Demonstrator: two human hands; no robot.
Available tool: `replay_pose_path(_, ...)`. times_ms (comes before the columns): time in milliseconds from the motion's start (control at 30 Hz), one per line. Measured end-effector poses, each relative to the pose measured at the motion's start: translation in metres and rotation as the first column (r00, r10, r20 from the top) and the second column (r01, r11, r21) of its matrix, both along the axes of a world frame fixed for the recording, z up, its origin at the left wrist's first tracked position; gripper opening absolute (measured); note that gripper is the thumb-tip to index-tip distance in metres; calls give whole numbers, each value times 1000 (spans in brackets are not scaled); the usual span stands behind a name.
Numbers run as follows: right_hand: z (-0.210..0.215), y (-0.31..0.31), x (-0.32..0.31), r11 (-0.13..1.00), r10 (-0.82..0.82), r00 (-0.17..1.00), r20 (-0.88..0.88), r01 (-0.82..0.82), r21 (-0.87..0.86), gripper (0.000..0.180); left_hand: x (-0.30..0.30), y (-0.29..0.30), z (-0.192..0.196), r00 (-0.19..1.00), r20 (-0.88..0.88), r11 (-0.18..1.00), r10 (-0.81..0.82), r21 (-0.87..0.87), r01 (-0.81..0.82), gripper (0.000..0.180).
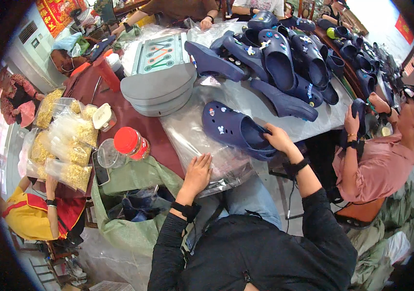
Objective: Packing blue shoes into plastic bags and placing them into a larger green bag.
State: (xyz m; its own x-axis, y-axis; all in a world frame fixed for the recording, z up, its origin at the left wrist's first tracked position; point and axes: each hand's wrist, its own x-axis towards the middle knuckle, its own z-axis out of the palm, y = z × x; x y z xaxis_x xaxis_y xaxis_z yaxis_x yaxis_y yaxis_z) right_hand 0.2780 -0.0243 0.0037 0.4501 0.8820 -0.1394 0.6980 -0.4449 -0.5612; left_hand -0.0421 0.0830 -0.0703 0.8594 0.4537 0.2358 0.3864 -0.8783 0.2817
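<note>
My right hand point(280, 139) grips a navy foam clog point(229, 127) by its heel end, over the near side of the table. Small charms dot the clog's upper, and its toe points to the far left. Beneath it lies a stack of clear plastic bags point(180, 128). My left hand point(198, 173) rests flat on the near end of these bags, fingers stretched out, with nothing held. Just beyond the clog rises a heap of similar navy clogs point(278, 58), several of them with charms.
Left of the bags are a grey zip case point(158, 92), a red-lidded jar point(130, 141), a phone point(101, 168) and bags of small yellowish pieces point(73, 133). A green sack point(134, 230) with wrapped clogs hangs by my left arm. At right, a person in pink point(369, 162) holds a clog.
</note>
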Motion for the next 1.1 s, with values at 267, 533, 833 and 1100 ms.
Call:
replay_pose_path(267,16,-82,-16,969,-26,724,-689,189,162,33,5,9,1,977,180,981,111,-177,-79,47)
replay_pose_path(533,43,-131,-37,998,10,449,-894,55,38,43,13,9,21,851,486,974,197,-195,-114,50)
replay_pose_path(833,69,-123,-84,995,-64,956,-286,83,55,42,24,13,21,864,410,944,291,27,-330,43)
replay_pose_path(1100,80,-110,-137,947,-48,979,199,-19,322,48,35,4,31,816,462,938,347,-177,-299,42)
